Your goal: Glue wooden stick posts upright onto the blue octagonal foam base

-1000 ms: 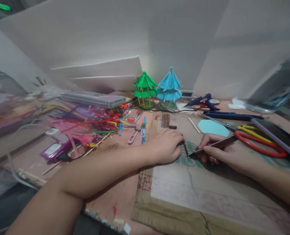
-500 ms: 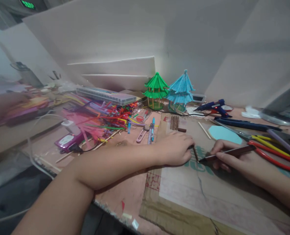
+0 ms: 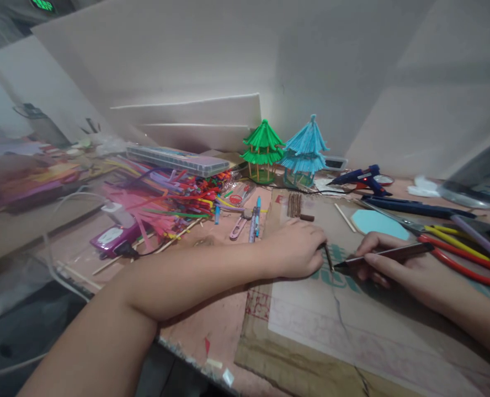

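Note:
My left hand (image 3: 301,248) is closed on one end of a short brown stick (image 3: 329,258), just above the cardboard sheet (image 3: 294,331). My right hand (image 3: 388,264) grips a dark brown marker pen (image 3: 398,252), its tip touching or very near the stick's lower end. Beyond my left hand, several brown sticks (image 3: 294,205) lie side by side, with a brown pen cap (image 3: 307,218) close by. A pale blue octagonal piece (image 3: 379,224) and a bare light stick (image 3: 345,218) lie beyond my right hand.
A green two-tier pavilion model (image 3: 264,151) and a blue one (image 3: 305,154) stand at the back. Right lie a glue gun (image 3: 363,179) and red-handled scissors (image 3: 464,259). Left are pipe cleaners (image 3: 179,193) and a purple power socket (image 3: 112,238).
The hands, brown stick and marker pen keep nearly the same places. The marker tip has shifted very slightly along the stick's lower end; the view has moved a little.

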Demonstrator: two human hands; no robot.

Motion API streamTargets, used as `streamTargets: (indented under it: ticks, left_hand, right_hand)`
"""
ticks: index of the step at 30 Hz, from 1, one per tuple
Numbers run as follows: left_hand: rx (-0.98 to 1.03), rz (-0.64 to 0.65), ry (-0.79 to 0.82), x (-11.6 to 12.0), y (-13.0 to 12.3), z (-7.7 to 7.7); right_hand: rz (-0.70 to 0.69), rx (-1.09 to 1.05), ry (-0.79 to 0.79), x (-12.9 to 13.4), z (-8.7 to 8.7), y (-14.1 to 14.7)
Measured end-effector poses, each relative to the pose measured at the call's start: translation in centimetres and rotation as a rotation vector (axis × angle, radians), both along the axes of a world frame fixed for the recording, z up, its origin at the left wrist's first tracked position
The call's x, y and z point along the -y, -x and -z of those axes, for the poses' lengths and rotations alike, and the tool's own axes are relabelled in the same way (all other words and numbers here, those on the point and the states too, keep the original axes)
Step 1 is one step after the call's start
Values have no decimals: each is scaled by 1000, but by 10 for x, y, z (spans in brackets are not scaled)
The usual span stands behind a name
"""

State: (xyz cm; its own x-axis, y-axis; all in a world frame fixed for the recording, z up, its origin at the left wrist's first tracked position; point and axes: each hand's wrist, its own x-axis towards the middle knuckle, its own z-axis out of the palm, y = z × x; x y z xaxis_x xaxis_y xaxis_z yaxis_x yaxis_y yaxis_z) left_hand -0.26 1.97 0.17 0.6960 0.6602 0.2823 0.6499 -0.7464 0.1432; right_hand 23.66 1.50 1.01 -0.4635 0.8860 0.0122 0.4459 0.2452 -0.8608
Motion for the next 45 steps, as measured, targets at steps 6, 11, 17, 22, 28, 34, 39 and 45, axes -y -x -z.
streamTargets:
  ticks: [6,11,17,22,28,34,39,45]
  left_hand:
    - [27,6,-15,0,0,2]
    - [20,-5,2,1,0,2]
    - [17,1,3,2,1,0]
    - [18,-5,5,1,1,0]
    - [39,-7,14,3,1,-2]
    - [85,8,28,4,2,-3]
    - [89,-3,49,6,1,-4]
    - [82,-31,58,5,1,-2]
  right_hand:
    - [-2,-25,39,0,4,0]
    - [50,-86,33,3,0,6]
    - [55,-44,13,3,-5,7]
    - [53,-104,46,0,3,3]
    - [53,-185,82,2,1,3]
    - [112,-238,86,-1,2,4]
    - [123,-230,58,2,-2,8]
    - [81,-210,48,6,-8,12]
